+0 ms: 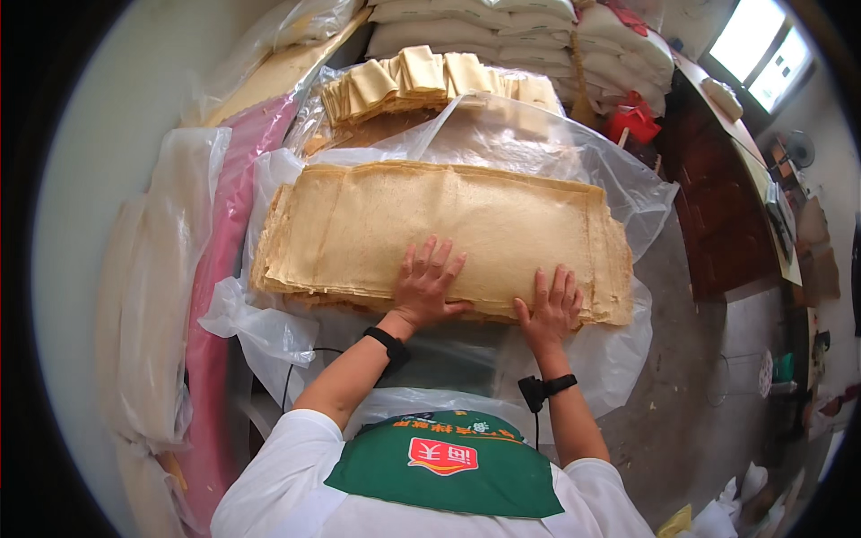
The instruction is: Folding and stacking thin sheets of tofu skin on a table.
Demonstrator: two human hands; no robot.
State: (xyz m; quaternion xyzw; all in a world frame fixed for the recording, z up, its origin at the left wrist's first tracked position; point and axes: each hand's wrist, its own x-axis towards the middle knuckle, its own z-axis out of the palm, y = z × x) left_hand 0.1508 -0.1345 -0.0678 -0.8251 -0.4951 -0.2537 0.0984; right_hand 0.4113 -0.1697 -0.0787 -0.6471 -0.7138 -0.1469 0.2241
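Observation:
A thick stack of thin, pale-yellow rectangular sheets (444, 228), perhaps bean curd skin, lies before me on clear plastic sheeting (599, 363). My left hand (425, 286) rests palm down on the top sheet near the front edge, fingers spread. Farther right, my right hand (550, 309) touches the same front edge, its fingers over the top and its thumb apart. Neither hand grips anything that I can see. The stack's side edges are ragged and slightly uneven. Black bands with small devices sit on both wrists.
Behind the stack stand folded bundles of similar sheets (424, 77), partly under plastic film. White sacks (464, 30) are piled at the back. Along the left runs a pink covering (235, 222) beside plastic-wrapped material (161, 282). A red bag (633, 121) and a dark wooden cabinet (713, 202) are on the right.

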